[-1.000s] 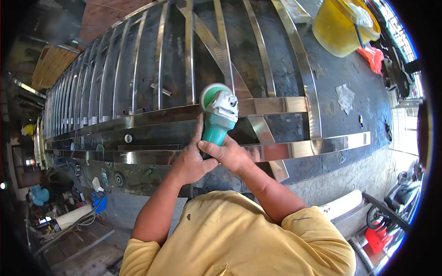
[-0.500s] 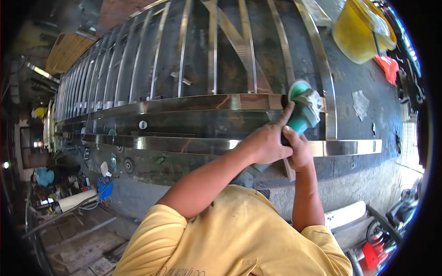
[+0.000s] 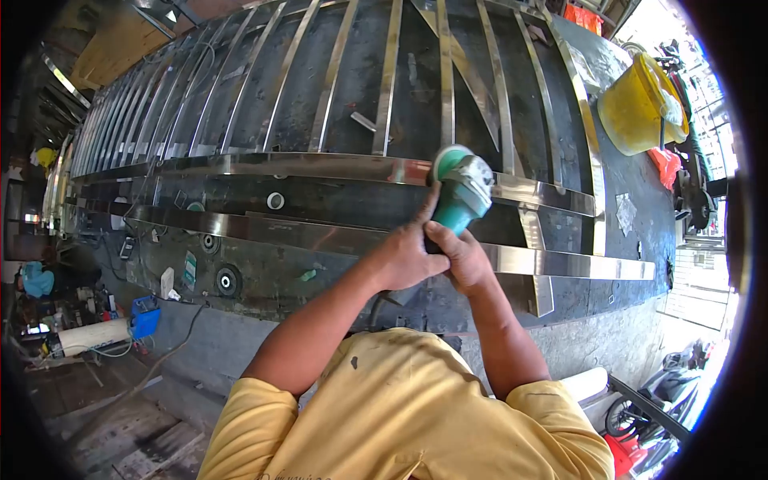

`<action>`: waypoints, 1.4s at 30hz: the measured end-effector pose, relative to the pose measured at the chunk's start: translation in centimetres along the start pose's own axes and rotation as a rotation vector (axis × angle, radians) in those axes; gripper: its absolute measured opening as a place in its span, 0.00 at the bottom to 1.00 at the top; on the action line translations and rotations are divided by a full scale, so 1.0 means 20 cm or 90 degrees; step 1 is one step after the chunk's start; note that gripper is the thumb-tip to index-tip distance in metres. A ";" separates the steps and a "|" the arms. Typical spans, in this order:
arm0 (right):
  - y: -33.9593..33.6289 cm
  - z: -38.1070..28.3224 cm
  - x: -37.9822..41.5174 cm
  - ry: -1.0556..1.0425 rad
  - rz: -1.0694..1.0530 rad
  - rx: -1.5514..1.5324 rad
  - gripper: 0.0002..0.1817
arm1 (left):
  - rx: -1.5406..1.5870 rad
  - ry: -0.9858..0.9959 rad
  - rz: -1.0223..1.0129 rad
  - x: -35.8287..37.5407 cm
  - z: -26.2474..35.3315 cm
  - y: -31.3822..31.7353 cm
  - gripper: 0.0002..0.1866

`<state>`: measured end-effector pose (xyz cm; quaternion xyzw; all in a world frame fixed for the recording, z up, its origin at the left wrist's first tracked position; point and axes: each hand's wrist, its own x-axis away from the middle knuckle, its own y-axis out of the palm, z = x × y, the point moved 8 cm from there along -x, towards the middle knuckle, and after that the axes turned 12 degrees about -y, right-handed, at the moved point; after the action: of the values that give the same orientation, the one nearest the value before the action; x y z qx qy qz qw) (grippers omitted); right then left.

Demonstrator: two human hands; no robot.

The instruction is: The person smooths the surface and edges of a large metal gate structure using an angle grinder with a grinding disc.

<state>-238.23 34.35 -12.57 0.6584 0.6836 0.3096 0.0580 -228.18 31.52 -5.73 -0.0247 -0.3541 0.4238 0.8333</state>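
Observation:
Both of my hands are closed around a green angle grinder (image 3: 460,202) with a grey, worn-looking head. My left hand (image 3: 400,258) wraps the body from the left, its index finger stretched along the side toward the head. My right hand (image 3: 466,258) grips the rear part from the right, thumb on top. The grinder's round disc (image 3: 450,160) is at the upper long rail (image 3: 336,166) of a shiny metal frame; whether it touches cannot be made out. Below the hands' wrists' level runs a lower metal rail (image 3: 560,262), partly hidden by my hands.
Many slats (image 3: 388,80) extend away from the rail across a dark worktable (image 3: 160,264). A yellow bucket (image 3: 632,108) stands at the right, beside a red plastic bag (image 3: 664,168). Round black discs (image 3: 229,280) lie at the left front, and a cable (image 3: 180,344) hangs off the edge.
The grinder, held in both hands, has moved left along the upper rail, away from the frame's right end. The camera view has shifted as well. The grip looks the same.

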 end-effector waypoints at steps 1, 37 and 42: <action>0.10 0.05 -0.03 0.012 -0.008 0.013 0.26 | 0.000 -0.015 0.020 0.06 -0.04 -0.10 0.65; 1.01 0.33 -0.43 0.056 -0.128 0.082 0.37 | -0.014 -0.035 0.167 0.29 -0.55 -0.92 0.63; 0.88 0.26 -0.39 0.027 -0.121 0.081 0.38 | 0.006 -0.005 0.122 0.23 -0.46 -0.80 0.64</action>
<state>-219.50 27.92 -10.49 0.5861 0.7625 0.2724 0.0308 -209.88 27.01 -4.52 -0.0525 -0.3511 0.5032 0.7879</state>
